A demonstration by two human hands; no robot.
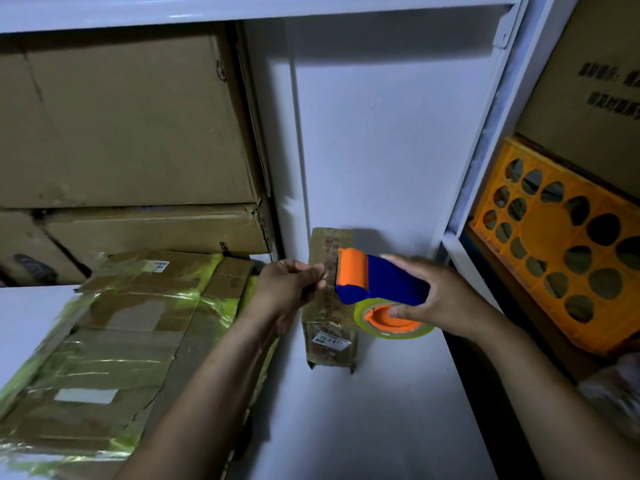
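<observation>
We record the right hand clenched round the blue handle of the tape dispenser, fingers wrapped over the top and the thumb pressed against the orange hub beneath. The dispenser is held in the air, its orange serrated head pointing left, above the white shelf surface. The roll of clear tape sits mounted on the underside of the tool.

The left hand is raised just beside the cutter head, fingers curled, thumb and forefinger pinching the tape end. That strip is clear and faint; we can only just make it out between fingertips and cutter.

Directly behind and below both hands stands a small carton, upright on the shelf surface, already wrapped in glossy tape and bearing a white label low on its front face. We cannot tell whether the dispenser touches it.

To the left lie flattened cartons bound in yellowish tape. Large stacked boxes fill the bay behind them. An orange crate leans in the right-hand bay.
</observation>
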